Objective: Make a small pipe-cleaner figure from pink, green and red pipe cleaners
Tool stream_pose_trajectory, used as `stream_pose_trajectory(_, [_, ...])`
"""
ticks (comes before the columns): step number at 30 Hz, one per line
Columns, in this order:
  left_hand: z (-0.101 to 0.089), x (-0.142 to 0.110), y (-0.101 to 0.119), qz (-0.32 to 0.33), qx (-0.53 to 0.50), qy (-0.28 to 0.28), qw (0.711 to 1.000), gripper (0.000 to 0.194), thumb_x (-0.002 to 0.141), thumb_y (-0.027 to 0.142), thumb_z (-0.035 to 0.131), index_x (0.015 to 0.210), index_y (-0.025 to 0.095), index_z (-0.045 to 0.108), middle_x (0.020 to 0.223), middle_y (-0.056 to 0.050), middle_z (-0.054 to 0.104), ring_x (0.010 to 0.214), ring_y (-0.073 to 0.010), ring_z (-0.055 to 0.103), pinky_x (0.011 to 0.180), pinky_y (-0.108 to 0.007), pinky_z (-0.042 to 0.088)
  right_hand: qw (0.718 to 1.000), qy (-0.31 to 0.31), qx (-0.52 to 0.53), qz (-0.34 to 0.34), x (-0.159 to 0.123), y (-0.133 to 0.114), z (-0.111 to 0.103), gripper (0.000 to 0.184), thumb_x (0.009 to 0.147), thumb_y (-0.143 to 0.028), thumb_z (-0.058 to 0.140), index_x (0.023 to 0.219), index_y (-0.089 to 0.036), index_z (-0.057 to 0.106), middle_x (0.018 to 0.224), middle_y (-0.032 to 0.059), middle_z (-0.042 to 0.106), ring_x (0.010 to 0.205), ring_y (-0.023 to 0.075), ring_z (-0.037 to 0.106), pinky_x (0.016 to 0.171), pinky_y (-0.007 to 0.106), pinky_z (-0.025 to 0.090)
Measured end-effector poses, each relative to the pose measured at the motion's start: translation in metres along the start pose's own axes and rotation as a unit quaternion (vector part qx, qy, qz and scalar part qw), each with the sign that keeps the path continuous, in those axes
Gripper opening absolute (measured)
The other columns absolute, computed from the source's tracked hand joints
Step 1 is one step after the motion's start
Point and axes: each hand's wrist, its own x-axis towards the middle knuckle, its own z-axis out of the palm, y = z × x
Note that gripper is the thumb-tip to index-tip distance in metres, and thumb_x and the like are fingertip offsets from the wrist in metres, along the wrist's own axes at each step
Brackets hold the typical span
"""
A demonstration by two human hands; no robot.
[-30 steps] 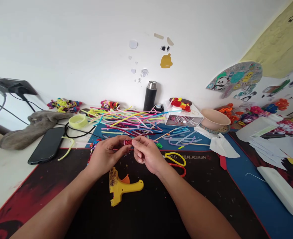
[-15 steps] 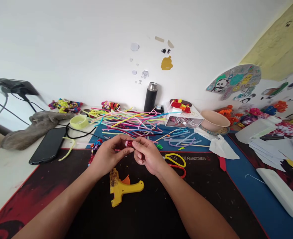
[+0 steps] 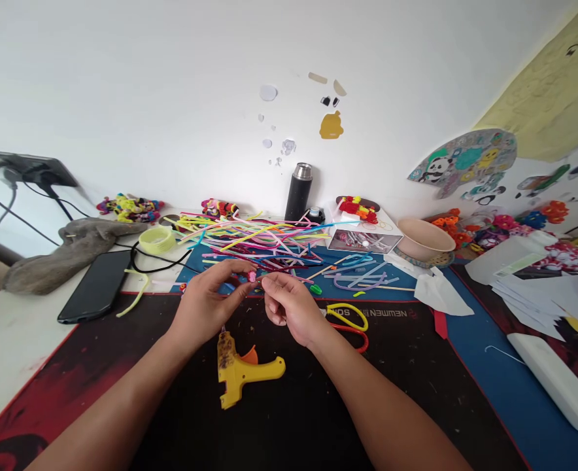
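Note:
A small pink-and-red fuzzy piece (image 3: 252,277), seemingly twisted pipe cleaner, is pinched between the thumb and fingers of my left hand (image 3: 213,297). My right hand (image 3: 291,306) is just right of it, thumb and forefinger pressed together; whatever may be between those fingertips is too small to make out. Below the hands a yellow glue gun (image 3: 257,371) with an orange trigger lies on the black desk mat (image 3: 289,432). Scissors with yellow and red handles (image 3: 362,316) rest beyond my right wrist.
A heap of coloured pipe cleaners (image 3: 259,235) spreads behind the hands. Farther back stand a black thermos (image 3: 299,193) and an open box (image 3: 362,241), with a pinkish bowl (image 3: 425,239) to the right. A phone (image 3: 95,288) and a tape roll (image 3: 156,241) lie left.
The small piece has turned so that its pink part shows instead of mostly red. My right fingertips have come off it slightly, while my left hand keeps its pinch.

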Motion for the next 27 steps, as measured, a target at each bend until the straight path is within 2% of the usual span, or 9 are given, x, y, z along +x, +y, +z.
stream_pose_trajectory(3, [-0.0006,0.0000,-0.0023,0.019,0.096,0.011,0.995,0.020,0.097,0.033,0.070,0.112,0.024,0.079,0.104,-0.006,0.083,0.090,-0.0242,0.076,0.086,-0.036,0.059,1.000,0.016,-0.008,-0.012,0.0003,-0.0004,-0.0002,0.047,0.082,-0.061,0.085,0.093,-0.020,0.066,0.055,-0.0088,0.052,0.040,0.0078,0.043,0.039,0.022,0.019])
stream_pose_trajectory(6, [0.0009,0.0003,-0.0026,0.056,0.133,-0.001,0.990,0.021,0.098,0.033,0.066,0.112,0.024,0.079,0.103,-0.007,0.083,0.090,-0.0250,0.077,0.085,-0.036,0.059,0.999,0.022,-0.013,-0.023,0.0004,-0.0007,-0.0003,0.045,0.083,-0.059,0.085,0.095,-0.020,0.066,0.054,-0.0090,0.052,0.039,0.0079,0.042,0.038,0.022,0.019])
stream_pose_trajectory(12, [0.0009,0.0010,-0.0007,0.067,0.132,-0.029,0.989,0.019,0.098,0.034,0.066,0.108,0.026,0.080,0.103,-0.008,0.085,0.094,-0.0270,0.078,0.086,-0.036,0.060,0.998,0.040,-0.025,-0.032,0.0003,-0.0013,0.0008,0.042,0.078,-0.054,0.089,0.090,-0.020,0.067,0.052,-0.0098,0.050,0.040,0.0078,0.040,0.038,0.021,0.022])
stream_pose_trajectory(18, [-0.0010,0.0009,0.0004,0.068,0.105,-0.037,0.991,0.018,0.097,0.033,0.066,0.102,0.026,0.082,0.099,-0.007,0.085,0.090,-0.0264,0.079,0.085,-0.035,0.060,0.999,0.026,-0.021,-0.028,0.0011,0.0012,-0.0011,0.042,0.077,-0.052,0.090,0.088,-0.021,0.064,0.050,-0.0113,0.048,0.039,0.0073,0.038,0.039,0.021,0.021])
stream_pose_trajectory(24, [0.0000,0.0002,-0.0023,0.106,0.154,-0.030,0.982,0.019,0.098,0.028,0.065,0.104,0.025,0.083,0.100,-0.008,0.085,0.088,-0.0263,0.079,0.081,-0.034,0.059,0.998,0.033,-0.036,-0.038,0.0028,0.0060,-0.0010,0.041,0.079,-0.054,0.087,0.089,-0.021,0.065,0.050,-0.0111,0.049,0.039,0.0078,0.041,0.038,0.021,0.022])
stream_pose_trajectory(27, [0.0018,0.0002,-0.0039,0.102,0.165,-0.028,0.981,0.020,0.099,0.028,0.064,0.104,0.024,0.082,0.100,-0.008,0.085,0.088,-0.0264,0.079,0.080,-0.034,0.059,0.998,0.037,-0.031,-0.039,0.0035,0.0059,-0.0008,0.042,0.079,-0.054,0.087,0.090,-0.021,0.065,0.050,-0.0114,0.048,0.039,0.0078,0.041,0.038,0.021,0.022])
